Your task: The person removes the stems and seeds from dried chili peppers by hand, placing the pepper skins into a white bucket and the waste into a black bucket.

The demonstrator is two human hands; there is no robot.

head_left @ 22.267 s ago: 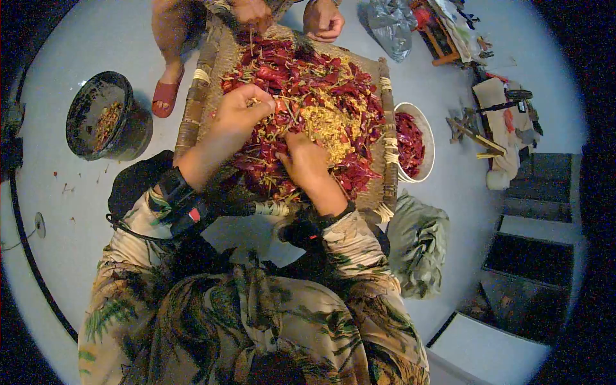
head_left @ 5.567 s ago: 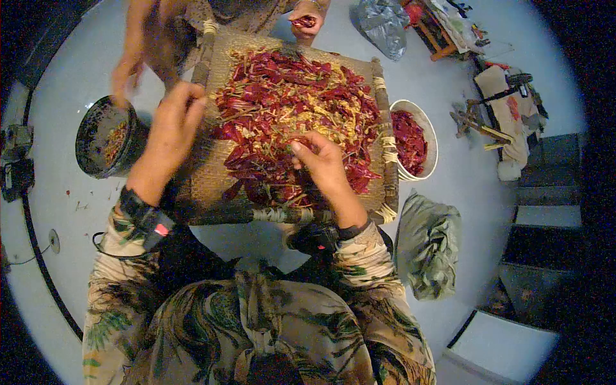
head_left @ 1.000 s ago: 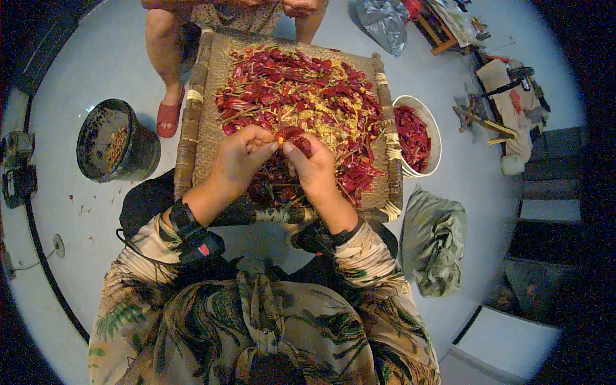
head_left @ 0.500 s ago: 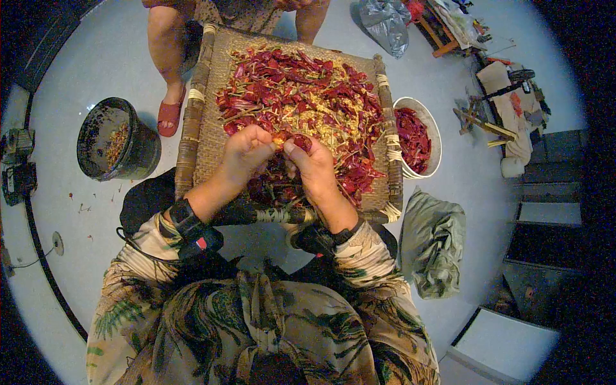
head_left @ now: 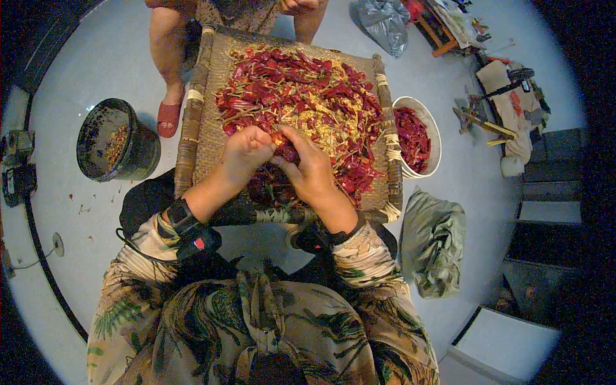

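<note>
A dark red dried chili pepper [head_left: 287, 151] is between my two hands, above the near part of a woven bamboo tray [head_left: 204, 151]. My right hand [head_left: 316, 174] is closed round it with thumb and fingers. My left hand [head_left: 246, 156] is curled shut against the chili's left side, its fingertips pinched at that end. Beneath and beyond them, a heap of red dried chili pieces [head_left: 263, 80] lies on the tray, mixed with pale yellow seeds [head_left: 309, 115] and thin stems.
A black bucket [head_left: 144, 151] with some seeds inside stands left of the tray. To the right are a white bucket [head_left: 436, 151] of red chilies and a crumpled green-grey bag [head_left: 433, 247]. Another person's leg [head_left: 168, 48] and red slipper [head_left: 170, 117] are across the tray.
My right hand has turned and its fingers now wrap over the chili. The orange inner part that showed between my fingertips is mostly covered. My left hand has barely shifted.
</note>
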